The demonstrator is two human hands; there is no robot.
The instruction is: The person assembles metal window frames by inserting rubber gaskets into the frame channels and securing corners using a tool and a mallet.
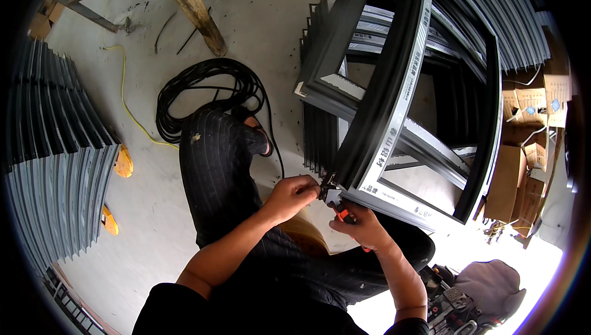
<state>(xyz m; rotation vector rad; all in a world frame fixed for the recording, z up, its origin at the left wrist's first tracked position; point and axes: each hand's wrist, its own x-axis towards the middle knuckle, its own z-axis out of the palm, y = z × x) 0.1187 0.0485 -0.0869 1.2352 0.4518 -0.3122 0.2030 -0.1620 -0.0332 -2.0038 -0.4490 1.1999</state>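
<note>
At the near corner of a dark metal frame [394, 129], both my hands work close together. My right hand [364, 229] is wrapped round a pair of red-handled cutters [342, 214], whose pale, wide jaw points up at the corner. Just left of it, my left hand [290, 198] is closed in a pinch at the frame's corner, on a black strip as far as I can tell. A black strip [276, 144] runs from a coil [165, 101] on the floor toward this hand; its end is hidden there. White film with print covers the frame's edge.
More dark frames lie stacked beneath and behind. Long grey profiles [61, 169] stand at the left beside yellow feet [124, 161]. A rusty stand leg [194, 12] is at the back. Cardboard boxes [506, 181] sit at the right, and a grey bag [489, 292] with tools lies below.
</note>
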